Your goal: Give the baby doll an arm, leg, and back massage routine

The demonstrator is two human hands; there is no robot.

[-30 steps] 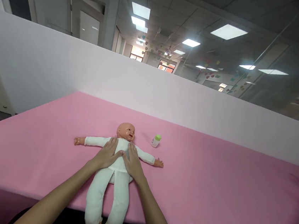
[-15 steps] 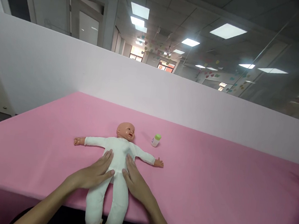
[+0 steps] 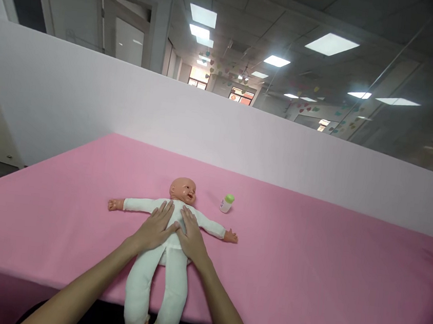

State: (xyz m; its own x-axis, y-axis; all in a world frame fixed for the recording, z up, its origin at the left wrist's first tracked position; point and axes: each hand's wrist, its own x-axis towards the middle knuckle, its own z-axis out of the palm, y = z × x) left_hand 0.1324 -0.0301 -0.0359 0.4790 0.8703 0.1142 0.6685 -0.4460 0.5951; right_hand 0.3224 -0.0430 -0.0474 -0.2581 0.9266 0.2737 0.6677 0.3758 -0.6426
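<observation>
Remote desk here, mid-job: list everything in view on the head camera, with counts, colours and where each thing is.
baby doll: 1, white suit, peach-coloured head, lying face up on the tablecloth, arms spread
small bottle: 1, white with green cap, on the tablecloth, right of the doll's head
pink tablecloth: 1, pink, covering the table
partition wall: 1, white, along the table's far edge
paper hearts: many, mixed colours, hanging in the distance
ceiling lights: several, white, overhead
door: 1, pale grey, far left beyond the partition
left hand: 1, bare, flat on the doll's chest
right hand: 1, bare, flat on the doll's chest
</observation>
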